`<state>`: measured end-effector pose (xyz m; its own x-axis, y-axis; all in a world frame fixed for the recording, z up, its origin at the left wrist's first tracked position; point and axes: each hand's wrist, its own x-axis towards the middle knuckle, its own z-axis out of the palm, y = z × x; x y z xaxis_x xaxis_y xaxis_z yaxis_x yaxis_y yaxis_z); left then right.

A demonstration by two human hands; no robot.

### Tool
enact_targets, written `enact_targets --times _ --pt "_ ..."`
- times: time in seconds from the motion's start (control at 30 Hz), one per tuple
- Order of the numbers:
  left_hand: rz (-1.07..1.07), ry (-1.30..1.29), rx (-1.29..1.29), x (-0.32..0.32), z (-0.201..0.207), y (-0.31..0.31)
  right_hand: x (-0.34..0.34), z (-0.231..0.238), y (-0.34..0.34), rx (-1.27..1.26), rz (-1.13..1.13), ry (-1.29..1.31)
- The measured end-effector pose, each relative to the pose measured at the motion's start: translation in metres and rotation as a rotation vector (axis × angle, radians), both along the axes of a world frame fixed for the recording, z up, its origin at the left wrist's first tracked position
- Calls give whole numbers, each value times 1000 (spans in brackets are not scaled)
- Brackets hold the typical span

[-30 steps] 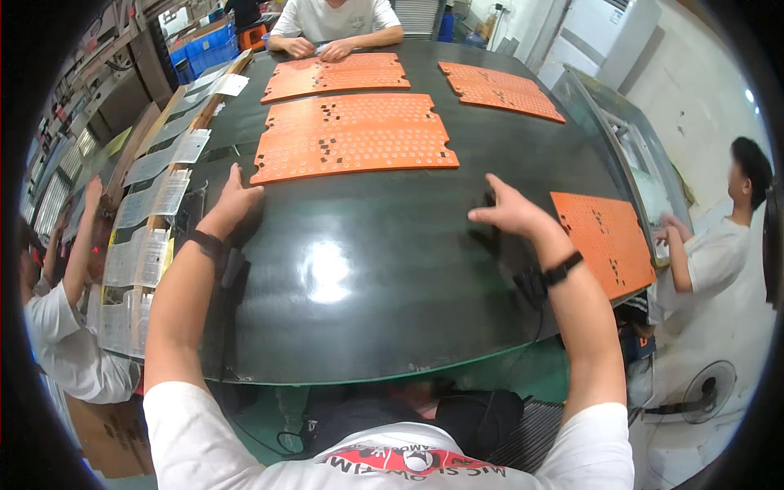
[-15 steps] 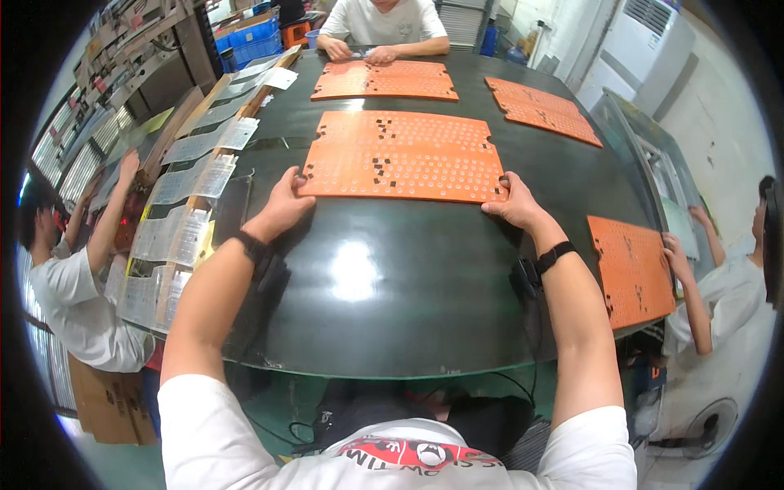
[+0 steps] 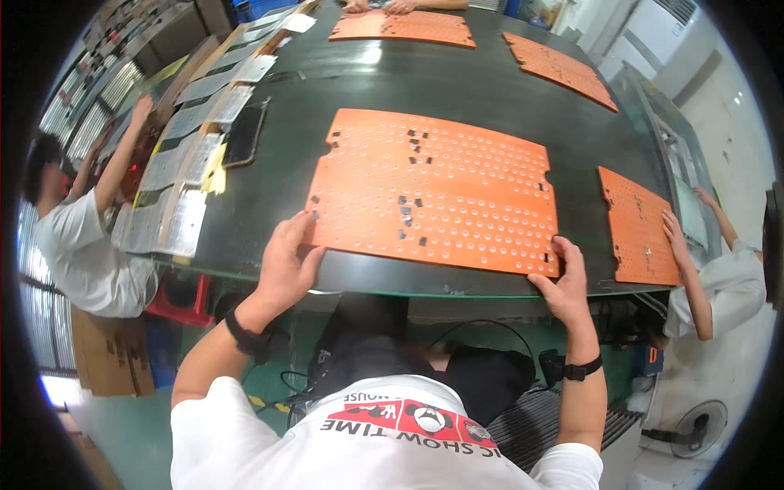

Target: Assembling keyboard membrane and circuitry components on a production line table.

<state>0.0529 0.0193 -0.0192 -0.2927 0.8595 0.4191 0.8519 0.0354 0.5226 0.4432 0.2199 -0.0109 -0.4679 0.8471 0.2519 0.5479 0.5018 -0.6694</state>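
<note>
A flat orange board [image 3: 367, 184] dotted with rows of round holes lies before me at the near edge of the dark table. Small black pieces sit on it in two clusters near its middle, with a few more by its side notches. My left hand [image 3: 290, 257] grips the board's near left corner, thumb along the front edge and fingers at the side. At the near right corner, my right hand [image 3: 567, 278] holds it the same way. The fingertips of both hands are partly hidden.
More orange boards lie at the far end [image 3: 400, 28], far right [image 3: 559, 69] and right [image 3: 641, 229] of the dark table [image 3: 278, 188], with other people's hands at two. Printed clear sheets [image 3: 184, 171] line the left side, beside a black phone [image 3: 245, 135].
Both my hands have drawn the orange board toward me, to the table's near edge. My view has tilted further down, so the board looks larger.
</note>
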Motion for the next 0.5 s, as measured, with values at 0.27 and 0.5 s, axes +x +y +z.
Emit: enact_targets --times 0.27,0.5 --pt "308 514 130 -55 30 -32 39 -21 40 -63 -219 325" --pt "637 885 -168 -109 21 -86 34 -29 38 -14 -251 297"
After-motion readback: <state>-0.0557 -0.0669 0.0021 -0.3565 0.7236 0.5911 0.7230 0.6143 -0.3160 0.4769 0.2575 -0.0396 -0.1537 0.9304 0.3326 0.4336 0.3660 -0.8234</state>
